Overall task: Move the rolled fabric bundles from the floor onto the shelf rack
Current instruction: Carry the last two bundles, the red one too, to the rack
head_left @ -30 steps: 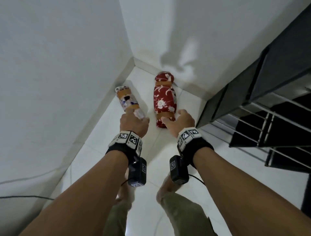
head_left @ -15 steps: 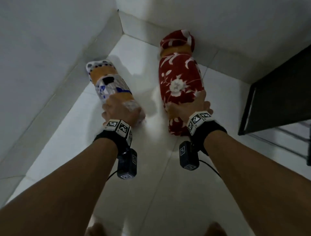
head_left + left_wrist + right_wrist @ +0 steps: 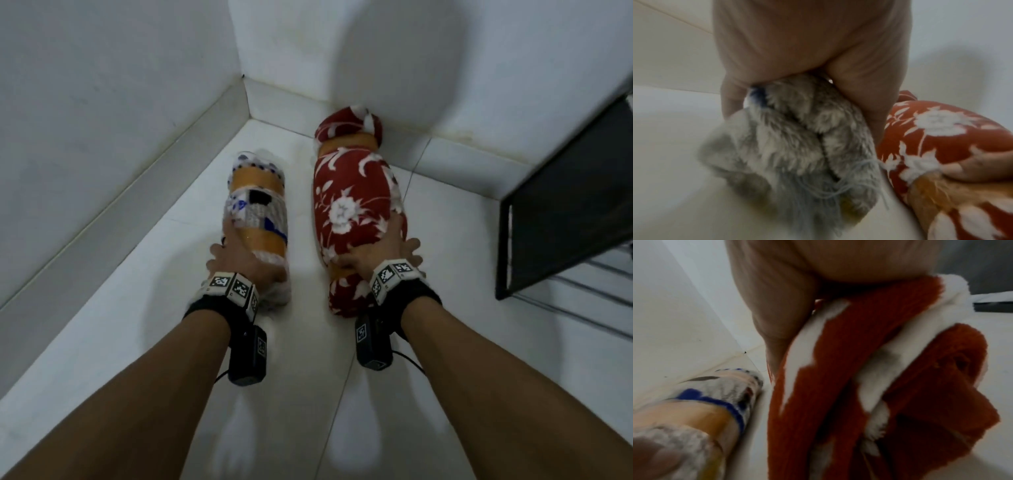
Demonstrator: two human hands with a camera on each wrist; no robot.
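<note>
Gripping now, both bundles, after reaching a second ago.
Left hand (image 3: pixel 239 260) clamped round white-blue bundle (image 3: pixel 255 209), right hand (image 3: pixel 380 250) round red floral bundle (image 3: pixel 352 205); on floor (image 3: pixel 445 212), long axes running away, shelf rack (image 3: pixel 561 205) rightward.

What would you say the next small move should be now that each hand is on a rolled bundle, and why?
Probably lift both bundles off the floor together. The left hand already grips the near end of the white and blue bundle and the right hand grips the red floral bundle, both wrapped round, so no regrasp seems needed. Then swing right toward the black shelf rack.
</note>
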